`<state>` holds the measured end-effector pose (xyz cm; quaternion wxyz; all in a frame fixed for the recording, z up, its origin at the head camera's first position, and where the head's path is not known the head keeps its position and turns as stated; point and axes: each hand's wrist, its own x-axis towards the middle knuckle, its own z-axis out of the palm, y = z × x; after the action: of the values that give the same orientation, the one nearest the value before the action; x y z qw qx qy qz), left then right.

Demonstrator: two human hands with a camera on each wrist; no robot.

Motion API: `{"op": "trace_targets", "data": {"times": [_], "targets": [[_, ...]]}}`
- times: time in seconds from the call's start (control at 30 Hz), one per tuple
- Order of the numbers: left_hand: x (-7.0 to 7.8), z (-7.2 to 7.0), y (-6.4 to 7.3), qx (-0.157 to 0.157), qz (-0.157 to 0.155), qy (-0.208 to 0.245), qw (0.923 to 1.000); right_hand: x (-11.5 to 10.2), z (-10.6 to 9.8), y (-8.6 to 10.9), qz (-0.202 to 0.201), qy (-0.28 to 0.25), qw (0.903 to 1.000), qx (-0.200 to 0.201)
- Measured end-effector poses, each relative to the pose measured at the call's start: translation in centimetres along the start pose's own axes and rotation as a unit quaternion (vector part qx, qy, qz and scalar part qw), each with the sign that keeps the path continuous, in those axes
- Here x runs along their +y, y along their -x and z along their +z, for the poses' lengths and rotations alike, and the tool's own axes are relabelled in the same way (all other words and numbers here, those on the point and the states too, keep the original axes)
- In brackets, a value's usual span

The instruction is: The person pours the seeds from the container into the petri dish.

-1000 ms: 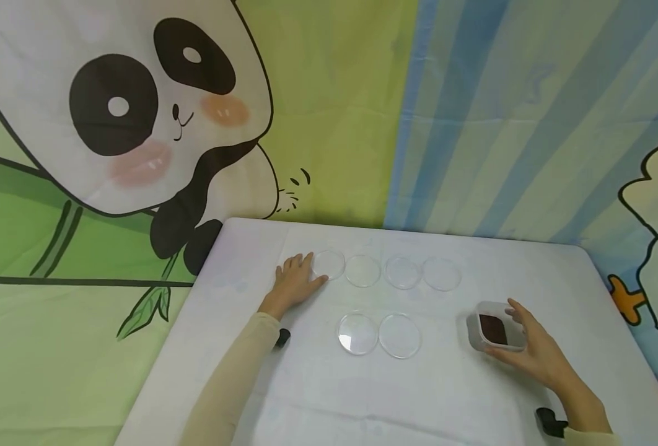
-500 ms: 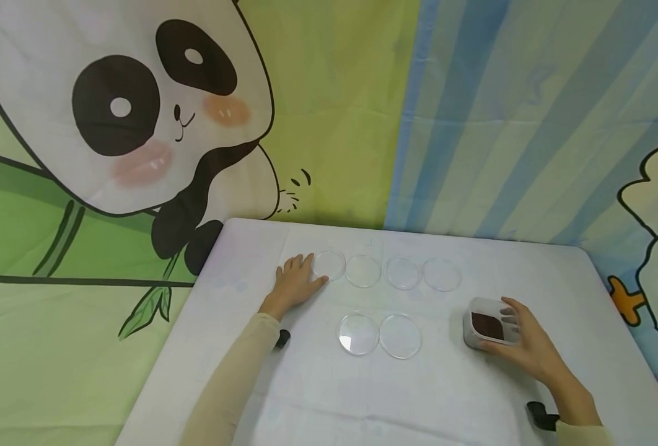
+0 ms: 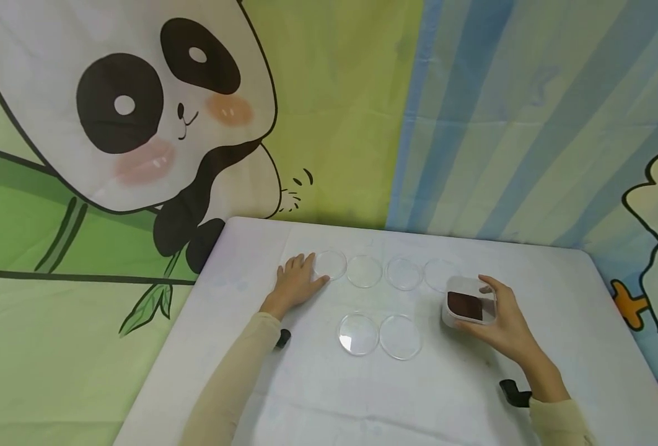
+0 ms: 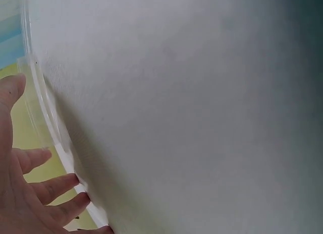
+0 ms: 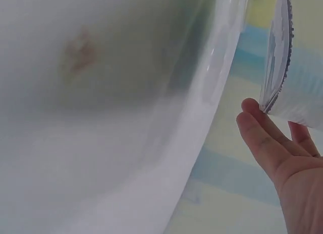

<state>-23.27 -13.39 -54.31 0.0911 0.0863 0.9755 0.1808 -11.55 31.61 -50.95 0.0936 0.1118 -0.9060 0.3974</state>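
My right hand (image 3: 504, 325) grips a small clear plastic box (image 3: 451, 322) by its sides, with the thumb at the near side and fingertips at the far rim. A dark brown block or mass (image 3: 465, 306) lies inside it. In the right wrist view the box (image 5: 303, 88) is raised above the white tabletop. My left hand (image 3: 294, 286) rests on the table with fingers spread. Its thumb and index fingertip touch the rim of the leftmost clear round dish (image 3: 330, 265). In the left wrist view this dish (image 4: 38, 103) shows edge-on between thumb (image 4: 12, 90) and index finger.
Further clear dishes stand to the right in the back row, among them one dish (image 3: 364, 271) and another dish (image 3: 404, 273); the box overlaps the last one (image 3: 439, 272). Two dishes (image 3: 358, 333) (image 3: 400, 337) stand side by side in front. A printed panda curtain (image 3: 329, 111) hangs behind the white table (image 3: 329, 396).
My right hand has carried the box left and toward the back, up to the right end of the back row. The left hand has stayed in place at its dish.
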Motion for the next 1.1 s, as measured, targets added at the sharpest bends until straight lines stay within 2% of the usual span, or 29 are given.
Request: {"op": "trace_targets", "data": {"times": [0.4,0.63,0.87,1.1], "targets": [[-0.1,0.1,-0.1,-0.003,0.002,-0.004,1.0,-1.8,3.1,-3.4,-0.005,-0.045,0.9984,-0.034],[-0.2,0.2,0.0,-0.004,0.003,-0.005,1.0,-2.6,4.9,-5.6,-0.064,-0.062,0.995,-0.045],[-0.3,0.2,0.0,-0.007,0.002,-0.008,0.9999,-3.6,6.4,-7.8,-0.115,-0.039,0.9908,-0.06],[-0.3,0.2,0.0,-0.003,0.005,-0.002,1.0,-5.1,7.2,-9.9,-0.113,-0.02,0.991,-0.069]]}}
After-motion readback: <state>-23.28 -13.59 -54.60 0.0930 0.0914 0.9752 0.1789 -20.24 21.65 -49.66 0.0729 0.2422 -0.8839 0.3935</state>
